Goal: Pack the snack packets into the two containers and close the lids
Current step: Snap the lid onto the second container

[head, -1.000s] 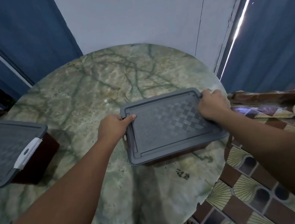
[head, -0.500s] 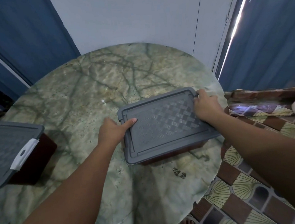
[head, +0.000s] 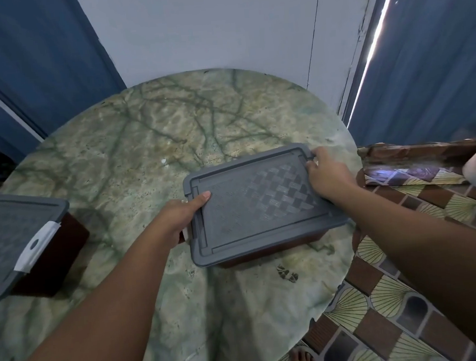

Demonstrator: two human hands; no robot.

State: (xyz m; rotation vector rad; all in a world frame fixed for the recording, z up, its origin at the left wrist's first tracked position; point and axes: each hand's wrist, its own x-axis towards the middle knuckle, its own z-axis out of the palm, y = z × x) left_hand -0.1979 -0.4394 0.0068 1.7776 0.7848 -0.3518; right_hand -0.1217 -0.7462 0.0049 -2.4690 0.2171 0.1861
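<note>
Both hands on the last box, clips look like the next bit

The dark brown rectangular plastic container with the flat grey textured lid (head: 259,207) sits on the round green-veined marble table (head: 147,148), toward its right edge, long axis running left-right and tilted a bit so the right end is further away. The left hand (head: 182,215) grips the left short end, thumb lying on the lid and fingers curled down the side where a white clip seems to be. The right hand (head: 327,174) clutches the far right corner of the lid. So each short end is already under its own hand, no reaching needed. The second grey-lidded container with the white latch (head: 21,245) is well apart on the left, lid on. No snack packets visible, I'd guess they're packed inside
</note>
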